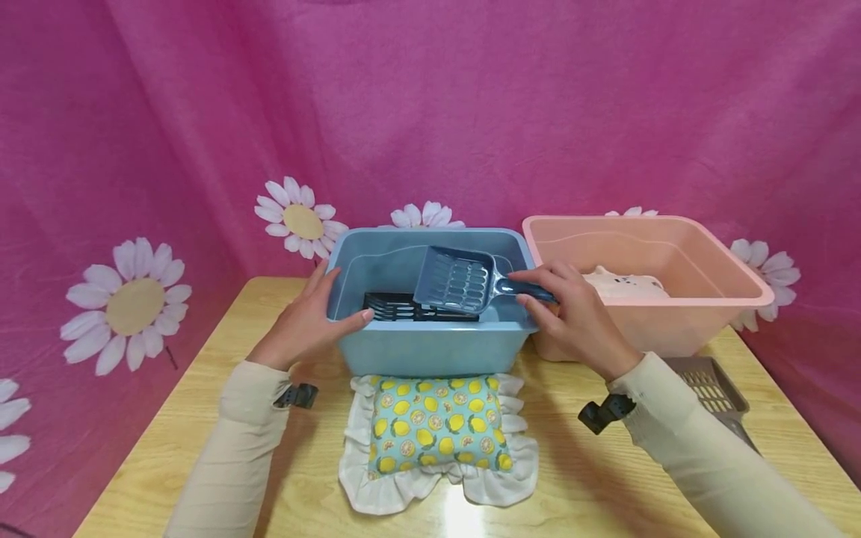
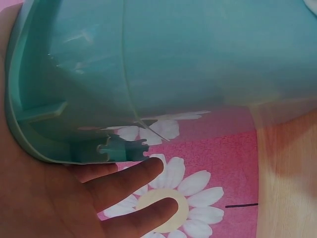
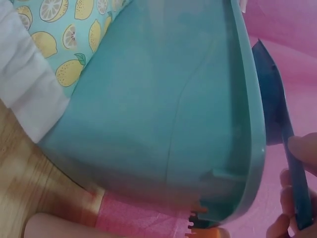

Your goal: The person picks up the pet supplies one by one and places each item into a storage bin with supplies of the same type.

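A dark blue slotted litter scoop (image 1: pixel 459 280) is held by its handle, pinched between the thumb and fingers of my right hand (image 1: pixel 572 314). Its head is over the blue litter box (image 1: pixel 433 351). Inside that box lies a black slotted scoop (image 1: pixel 390 305), partly covered by the blue one. At the box's left end, my left hand (image 1: pixel 303 317) rests on the rim, thumb over the front edge. The left wrist view has its fingers (image 2: pixel 131 183) spread outside the wall, not curled round it. In the right wrist view the scoop's handle (image 3: pixel 298 188) lies between thumb and fingers.
A pink litter box (image 1: pixel 625 321) stands to the right with a white plush-looking item (image 1: pixel 625 284) inside. A ruffled lemon-print cushion (image 1: pixel 437 430) lies in front of the blue box. By the right forearm is a brown-grey slotted scoop (image 1: pixel 713 385) on the wooden table (image 1: pixel 309 463).
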`<state>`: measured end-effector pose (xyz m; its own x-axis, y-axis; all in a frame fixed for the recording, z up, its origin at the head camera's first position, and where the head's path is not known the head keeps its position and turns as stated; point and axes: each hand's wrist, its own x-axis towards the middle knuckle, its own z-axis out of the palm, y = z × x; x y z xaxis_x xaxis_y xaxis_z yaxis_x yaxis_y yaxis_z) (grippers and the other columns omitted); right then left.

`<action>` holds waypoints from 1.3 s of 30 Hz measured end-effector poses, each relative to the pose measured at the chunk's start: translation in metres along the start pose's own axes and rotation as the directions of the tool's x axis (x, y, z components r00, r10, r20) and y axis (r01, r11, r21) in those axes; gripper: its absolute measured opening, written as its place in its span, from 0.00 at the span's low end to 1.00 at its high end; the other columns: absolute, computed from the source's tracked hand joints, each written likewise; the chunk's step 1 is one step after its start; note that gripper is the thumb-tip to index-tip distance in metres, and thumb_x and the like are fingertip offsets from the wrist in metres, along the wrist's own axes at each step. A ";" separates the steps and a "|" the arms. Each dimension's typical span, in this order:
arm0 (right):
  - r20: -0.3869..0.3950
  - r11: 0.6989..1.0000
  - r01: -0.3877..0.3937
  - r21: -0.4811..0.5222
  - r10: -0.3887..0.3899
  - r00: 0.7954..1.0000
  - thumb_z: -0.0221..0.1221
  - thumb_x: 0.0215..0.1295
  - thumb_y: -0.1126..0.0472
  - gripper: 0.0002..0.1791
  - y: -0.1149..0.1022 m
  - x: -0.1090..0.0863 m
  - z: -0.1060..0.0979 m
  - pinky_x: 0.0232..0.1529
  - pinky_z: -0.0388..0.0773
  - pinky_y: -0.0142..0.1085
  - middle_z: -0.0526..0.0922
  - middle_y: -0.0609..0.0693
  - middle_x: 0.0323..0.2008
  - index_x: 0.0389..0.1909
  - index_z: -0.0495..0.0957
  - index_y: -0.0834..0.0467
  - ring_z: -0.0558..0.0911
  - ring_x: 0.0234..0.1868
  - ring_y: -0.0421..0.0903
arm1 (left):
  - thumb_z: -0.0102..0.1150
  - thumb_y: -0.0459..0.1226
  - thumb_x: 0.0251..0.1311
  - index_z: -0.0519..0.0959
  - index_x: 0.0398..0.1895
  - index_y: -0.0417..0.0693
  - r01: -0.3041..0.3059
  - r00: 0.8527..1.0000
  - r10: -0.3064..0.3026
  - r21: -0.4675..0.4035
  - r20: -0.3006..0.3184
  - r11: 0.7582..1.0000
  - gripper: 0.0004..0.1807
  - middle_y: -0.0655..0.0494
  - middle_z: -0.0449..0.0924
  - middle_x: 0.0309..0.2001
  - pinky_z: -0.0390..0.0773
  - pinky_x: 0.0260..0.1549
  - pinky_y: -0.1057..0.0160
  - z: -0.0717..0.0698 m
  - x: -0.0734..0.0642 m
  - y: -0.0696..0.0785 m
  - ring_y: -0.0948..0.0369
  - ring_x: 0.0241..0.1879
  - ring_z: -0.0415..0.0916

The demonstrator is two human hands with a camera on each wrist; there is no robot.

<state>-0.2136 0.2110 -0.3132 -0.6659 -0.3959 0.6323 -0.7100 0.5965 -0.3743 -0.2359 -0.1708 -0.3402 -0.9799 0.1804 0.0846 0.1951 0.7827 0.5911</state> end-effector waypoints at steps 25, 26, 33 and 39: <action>0.082 0.996 -0.059 0.064 0.054 0.995 0.61 0.65 0.63 0.16 -0.003 0.029 0.024 0.40 0.72 0.39 0.79 0.52 0.45 0.54 0.80 0.57 0.75 0.43 0.45 | 0.55 0.71 0.47 0.42 0.78 0.59 0.008 1.000 -0.008 -0.001 0.000 1.000 0.59 0.56 0.32 0.78 0.68 0.52 0.31 0.001 -0.001 0.001 0.41 0.70 0.51; 0.082 0.996 -0.055 0.068 0.050 0.995 0.62 0.65 0.63 0.16 -0.003 0.030 0.025 0.41 0.72 0.39 0.80 0.52 0.44 0.53 0.80 0.57 0.75 0.43 0.45 | 0.56 0.71 0.47 0.42 0.78 0.59 0.008 1.000 -0.008 -0.004 -0.002 1.000 0.59 0.56 0.32 0.78 0.69 0.51 0.31 0.001 -0.001 0.001 0.41 0.70 0.51; 0.062 0.997 -0.029 0.068 0.025 0.998 0.62 0.64 0.64 0.15 -0.002 0.031 0.029 0.48 0.72 0.43 0.79 0.52 0.43 0.52 0.81 0.58 0.76 0.48 0.48 | 0.55 0.71 0.48 0.42 0.78 0.60 0.004 1.000 -0.004 -0.014 0.001 1.000 0.59 0.57 0.30 0.78 0.66 0.54 0.30 0.002 0.000 0.003 0.41 0.71 0.49; 0.084 0.997 -0.027 0.078 0.020 0.996 0.60 0.65 0.64 0.15 0.000 0.036 0.034 0.46 0.73 0.44 0.79 0.55 0.44 0.52 0.80 0.59 0.76 0.48 0.52 | 0.55 0.71 0.48 0.42 0.78 0.60 0.012 1.000 -0.012 -0.009 0.002 1.000 0.59 0.57 0.29 0.78 0.66 0.53 0.30 0.001 -0.001 0.003 0.40 0.71 0.50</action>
<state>-0.2456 0.1732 -0.3138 -0.6971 -0.4405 0.5656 -0.7075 0.5505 -0.4432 -0.2346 -0.1686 -0.3393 -0.9821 0.1723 0.0761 0.1831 0.7795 0.5990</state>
